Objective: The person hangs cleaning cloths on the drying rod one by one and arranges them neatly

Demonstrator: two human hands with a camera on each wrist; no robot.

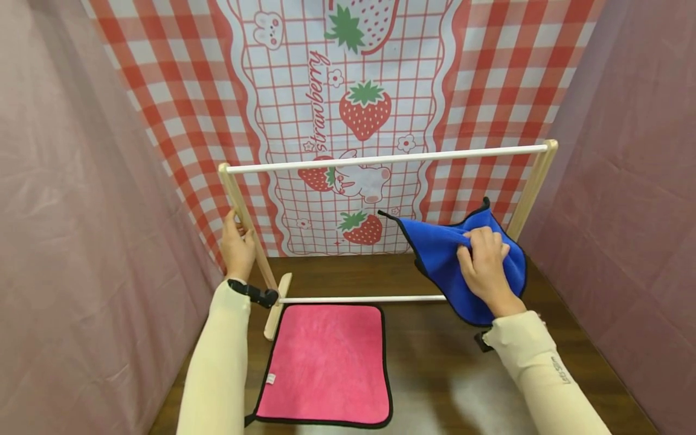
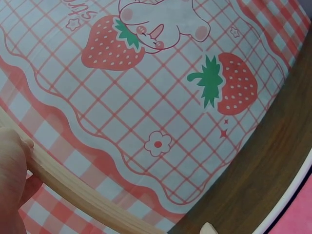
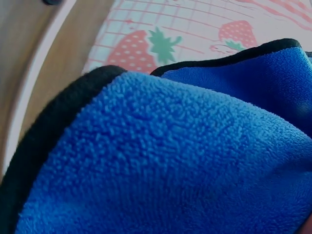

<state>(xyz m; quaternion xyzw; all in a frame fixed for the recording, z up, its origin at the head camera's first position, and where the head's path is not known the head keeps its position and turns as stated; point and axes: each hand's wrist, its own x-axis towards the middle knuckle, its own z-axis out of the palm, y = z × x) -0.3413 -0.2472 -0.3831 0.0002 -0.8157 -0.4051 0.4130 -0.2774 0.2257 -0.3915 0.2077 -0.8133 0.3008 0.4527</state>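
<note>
A blue towel (image 1: 437,244) with black edging is bunched in my right hand (image 1: 484,266), which grips it near its middle. Its corners fan out on both sides, in front of the right part of a drying rack. In the right wrist view the towel's fluffy face (image 3: 161,146) fills most of the picture and hides nearly all of the hand. My left hand (image 1: 238,246) holds the rack's left wooden post (image 1: 247,223) partway up. Fingers and thumb lie on either side of that post (image 2: 73,195) in the left wrist view.
The rack has a white top bar (image 1: 386,159) and a white lower bar (image 1: 359,299). A pink towel (image 1: 328,362) with black edging lies flat below the lower bar, at the left. Behind hangs a strawberry-print cloth (image 1: 348,72); pink curtains (image 1: 614,169) flank both sides.
</note>
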